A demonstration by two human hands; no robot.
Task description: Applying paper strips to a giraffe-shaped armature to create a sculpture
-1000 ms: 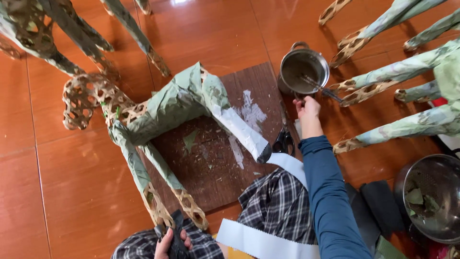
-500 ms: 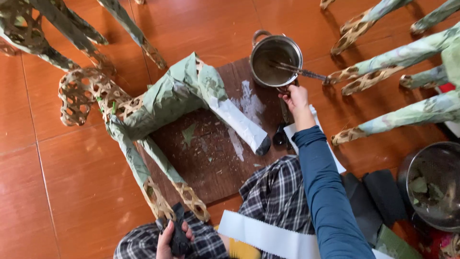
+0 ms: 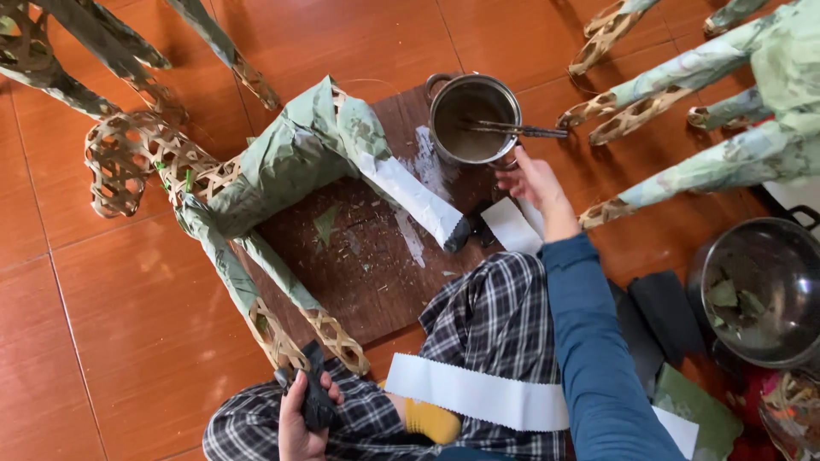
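From the head camera, the right hand reaches with loose, empty fingers just near of the round metal pot of grey paste, where a brush rests across the rim. The left hand grips a small black object beside the near foot of the woven bamboo frame wrapped in green paper, lying on a dark brown board.

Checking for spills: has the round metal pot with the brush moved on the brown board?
Cannot tell; the metal pot sits at the brown board corner as before.

Bare floor left of woven frame
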